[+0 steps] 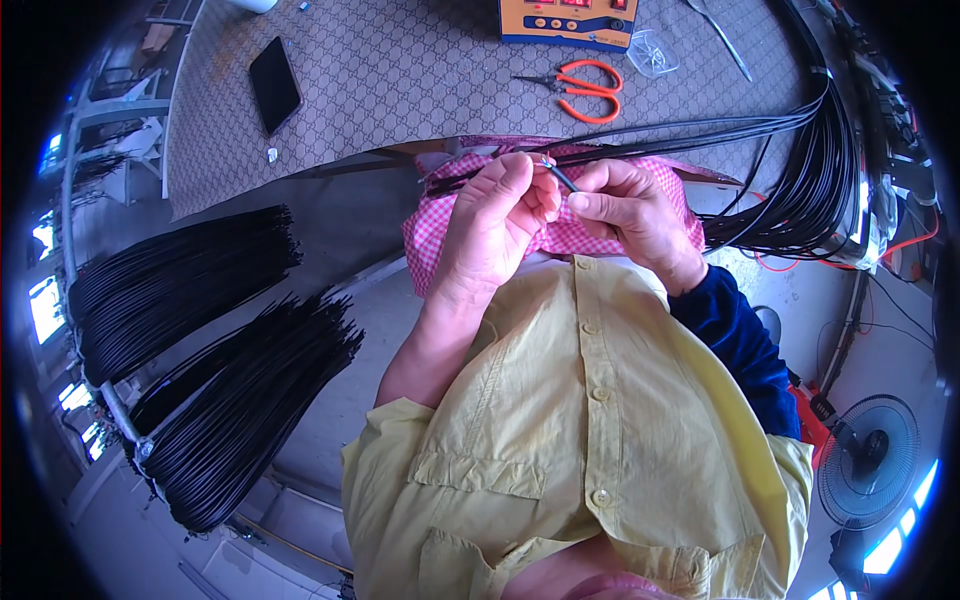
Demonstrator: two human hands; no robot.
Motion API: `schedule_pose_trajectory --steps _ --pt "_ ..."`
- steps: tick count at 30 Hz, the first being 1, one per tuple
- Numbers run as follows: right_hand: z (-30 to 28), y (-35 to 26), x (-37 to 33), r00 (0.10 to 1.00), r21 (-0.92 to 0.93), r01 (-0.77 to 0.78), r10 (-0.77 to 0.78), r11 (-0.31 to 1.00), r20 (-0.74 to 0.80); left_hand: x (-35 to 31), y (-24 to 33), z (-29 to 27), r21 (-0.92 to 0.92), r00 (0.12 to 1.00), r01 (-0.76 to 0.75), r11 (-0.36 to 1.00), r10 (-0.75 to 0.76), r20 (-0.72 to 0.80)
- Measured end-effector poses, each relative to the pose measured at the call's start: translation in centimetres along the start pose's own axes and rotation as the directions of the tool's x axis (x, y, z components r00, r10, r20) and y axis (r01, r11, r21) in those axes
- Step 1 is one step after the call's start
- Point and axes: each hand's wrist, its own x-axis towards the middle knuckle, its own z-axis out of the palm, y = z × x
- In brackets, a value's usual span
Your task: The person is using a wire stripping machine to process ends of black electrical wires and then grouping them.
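Note:
Close together over the pink checked cloth [428, 240] on my lap, both hands work at the end of a black cable [563, 178]. My right hand [640, 212] pinches the cable between thumb and fingers. Thin wires [545, 161], partly reddish, stick out of its stripped end. My left hand [500, 205] is closed at these wires, its thumb and fingertips pressed together; the exact grip is partly hidden. More black cables [690, 132] run behind my hands from a thick bundle [825, 170] on the right.
Orange-handled scissors [592, 92], a clear plastic piece [652, 55], metal tweezers [722, 40], an orange control box [567, 26] and a black phone [275, 86] lie on the patterned table [400, 80]. Black cable bundles [180, 282] hang on a left rail. A fan [870, 460] stands right.

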Motion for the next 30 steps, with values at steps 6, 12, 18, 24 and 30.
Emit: schedule_pose_trajectory --steps 6,12,18,24,30 --pt "0.45 0.06 -0.07 0.999 0.008 0.030 -0.029 1.000 -0.038 0.04 -0.35 -0.11 -0.021 1.000 -0.016 1.000 0.017 0.016" --pt "0.38 0.38 -0.02 0.998 -0.018 0.036 -0.037 0.999 -0.059 -0.03 -0.23 0.17 -0.009 1.000 -0.003 1.000 0.003 -0.024" --pt "0.62 -0.03 -0.13 1.000 0.004 -0.006 0.006 1.000 -0.028 0.01 0.01 -0.05 0.002 1.000 0.000 1.000 0.000 -0.023" --pt "0.38 -0.02 -0.17 0.999 0.043 -0.048 0.047 0.998 0.013 0.07 0.27 -0.25 0.004 1.000 0.016 1.000 -0.016 0.000" --pt "0.46 -0.30 -0.29 0.994 0.113 -0.100 0.094 0.989 0.058 0.17 -0.16 0.00 0.065 0.997 -0.041 0.997 0.045 -0.068"
